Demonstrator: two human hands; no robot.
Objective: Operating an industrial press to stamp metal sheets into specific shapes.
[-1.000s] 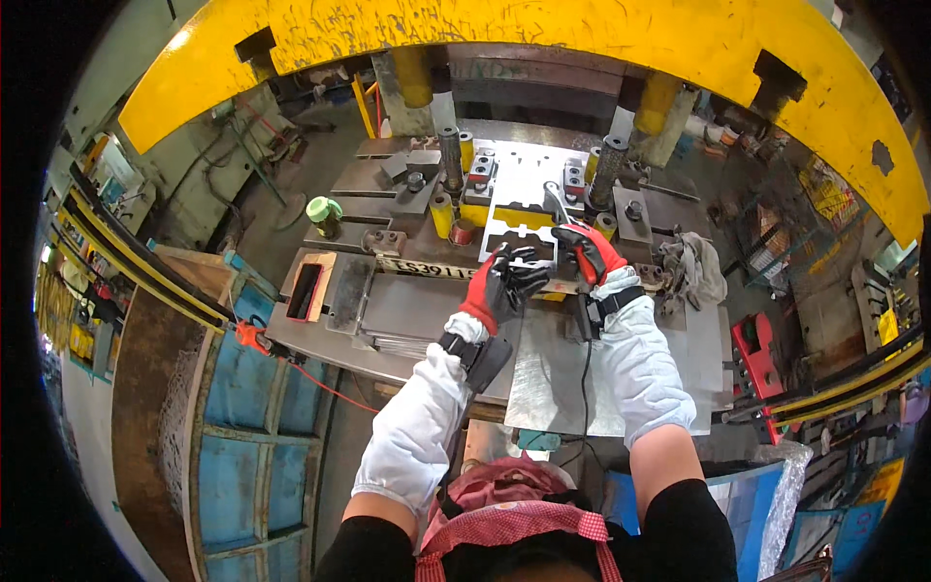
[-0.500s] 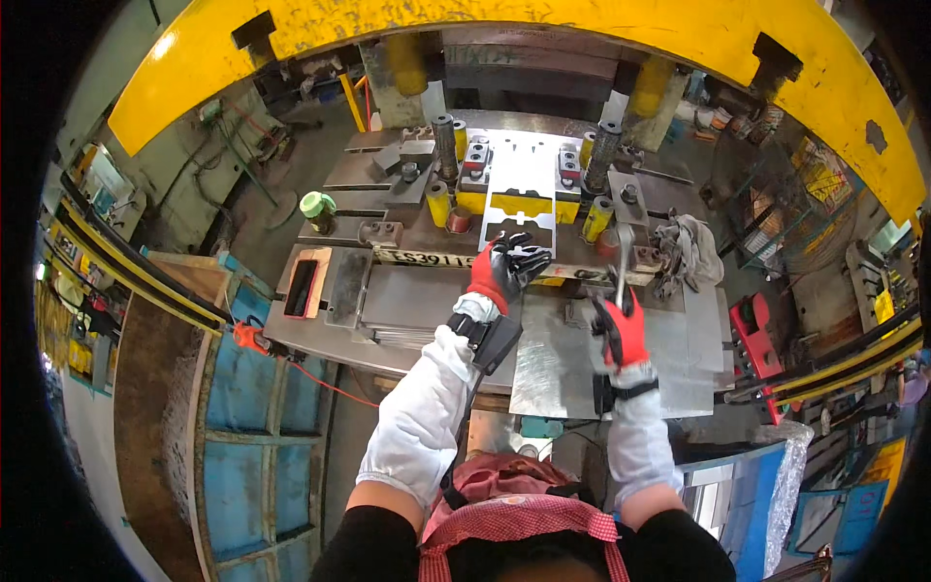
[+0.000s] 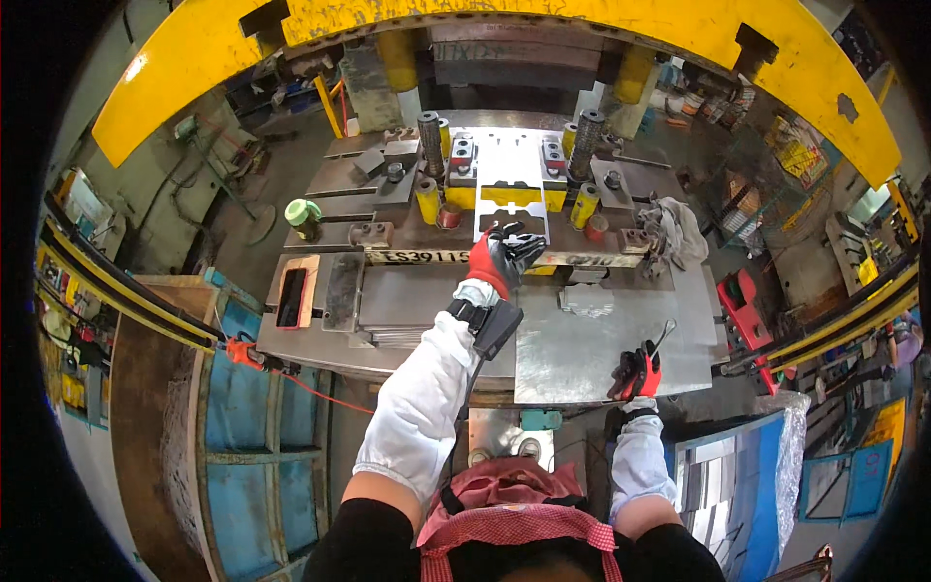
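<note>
My left hand (image 3: 504,260), in a red and black glove, is at the near end of a bright metal strip (image 3: 512,173) with cut-outs. Its fingers close over the strip's near edge, though their grip is partly hidden. The strip lies across the press die between yellow posts. Lower right, my right hand (image 3: 635,374), gloved alike, is closed round a slim metal tool with a rounded end (image 3: 666,334). That hand hovers over the near right part of a flat sheet of metal (image 3: 582,349).
Left of my left hand lies a stack of metal sheets (image 3: 412,301). A phone (image 3: 292,297) rests farther left, near a green-lidded bottle (image 3: 304,218). Grey rags (image 3: 679,238) lie at the right. Guide pillars (image 3: 431,144) rise from the die; a yellow press beam (image 3: 524,12) arches above.
My right hand has drawn back toward me with the tool, away from the die's front edge. The left hand stays at the strip's end; the whole view has shifted slightly.
</note>
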